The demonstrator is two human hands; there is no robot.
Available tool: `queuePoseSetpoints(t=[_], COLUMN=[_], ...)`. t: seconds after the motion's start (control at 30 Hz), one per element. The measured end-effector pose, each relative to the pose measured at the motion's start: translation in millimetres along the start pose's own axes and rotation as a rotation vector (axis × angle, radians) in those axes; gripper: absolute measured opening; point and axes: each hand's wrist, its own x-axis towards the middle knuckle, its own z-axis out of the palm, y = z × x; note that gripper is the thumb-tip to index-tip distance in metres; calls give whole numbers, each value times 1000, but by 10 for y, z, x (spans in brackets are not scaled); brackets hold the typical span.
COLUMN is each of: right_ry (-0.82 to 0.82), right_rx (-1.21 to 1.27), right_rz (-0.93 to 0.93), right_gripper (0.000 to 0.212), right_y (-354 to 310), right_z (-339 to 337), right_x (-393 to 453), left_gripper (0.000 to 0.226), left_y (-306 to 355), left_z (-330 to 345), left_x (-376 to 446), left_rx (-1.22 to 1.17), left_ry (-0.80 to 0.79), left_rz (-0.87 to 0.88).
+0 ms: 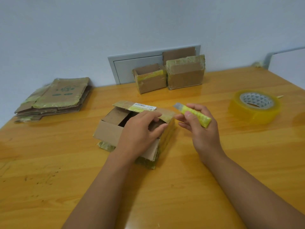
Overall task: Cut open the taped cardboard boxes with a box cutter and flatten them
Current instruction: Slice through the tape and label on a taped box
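Note:
A small cardboard box [109, 131] with yellowish tape stands in the middle of the wooden table [49, 171], its top flaps open. My left hand [140, 131] rests on the box's top, fingers curled over the edge of the far flap, which carries a white label. Just right of the box, my right hand [199, 128] holds a yellow box cutter [196, 115] with its grey blade out, pointing up and left. Two more taped boxes [184, 76] stand at the back against the wall, the left one open-topped.
A stack of flattened cardboard boxes [54, 98] lies at the table's back left. A large roll of clear yellowish tape [254, 106] sits at the right. A grey wall panel [132, 66] is behind the back boxes.

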Motion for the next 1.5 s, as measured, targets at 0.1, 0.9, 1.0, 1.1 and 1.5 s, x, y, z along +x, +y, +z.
queuePoseSetpoints(t=[0.1, 0.9, 1.0, 1.1, 1.5], right_ry=[2, -18, -42, -126, -223], right_rx=[-39, -26, 3, -1, -313], right_rz=[-19, 15, 40, 32, -12], right_gripper=[21, 22, 19, 20, 13], right_y=[-27, -94, -101, -129, -51], right_z=[-38, -38, -20, -17, -72], right_x=[-4, -31, -39, -74, -123], left_gripper=[33, 65, 70, 55, 58], left_y=[-16, -82, -138, -198, -249], left_z=[19, 39, -34, -95, -80], left_x=[-2, -30, -49, -37, 2], left_rx=[-15, 111, 75, 70, 2], left_ry=[10, -97, -143, -149, -190], left_rz=[7, -47, -46, -27, -34])
